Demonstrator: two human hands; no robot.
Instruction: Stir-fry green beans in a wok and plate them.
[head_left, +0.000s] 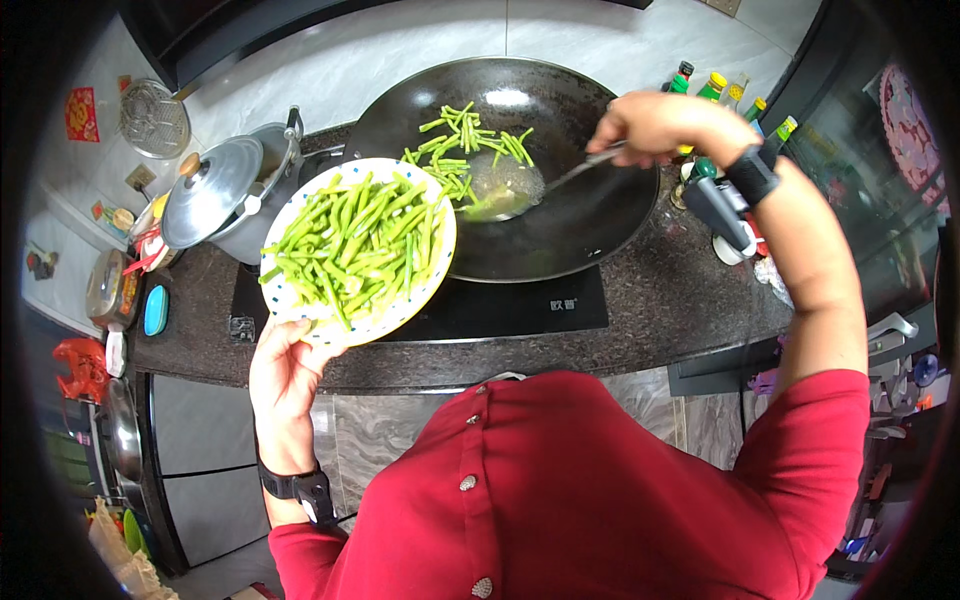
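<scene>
My left hand (289, 367) grips the near rim of a white plate with a dotted edge (445, 262), which is heaped with cut green beans (352, 240). The plate is held over the left front rim of a large black wok (555, 240). More green beans (465, 131) lie on the far left wall of the wok, around a bubbling pool of liquid (517, 180). My right hand (637, 131), slightly blurred, holds the handle of a metal spatula or ladle (585, 166). Its head is in the liquid, partly blurred, with some green beans at its left.
Left of the wok stands a metal pot (262, 217) with a tilted lid (217, 187). Several bottles (712, 86) stand at the back right, near small containers (727, 247). A black cooktop (525, 307) lies under the wok, and a blue dish (156, 310) is on the left counter.
</scene>
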